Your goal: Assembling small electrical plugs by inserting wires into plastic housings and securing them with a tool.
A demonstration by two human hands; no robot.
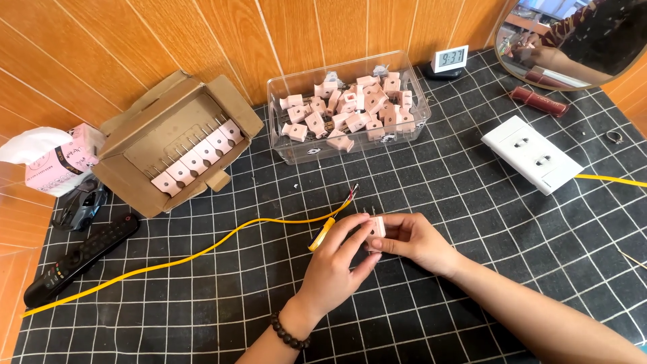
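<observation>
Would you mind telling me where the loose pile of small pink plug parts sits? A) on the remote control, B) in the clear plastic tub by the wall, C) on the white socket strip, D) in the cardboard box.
B: the jumbled pink parts fill the clear plastic tub against the wooden wall, while the cardboard box holds only a neat row of them.

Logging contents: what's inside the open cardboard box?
In the cardboard box, a row of pink plug pieces with metal prongs on a cardboard insert; whatever is beneath the insert is hidden.
</observation>
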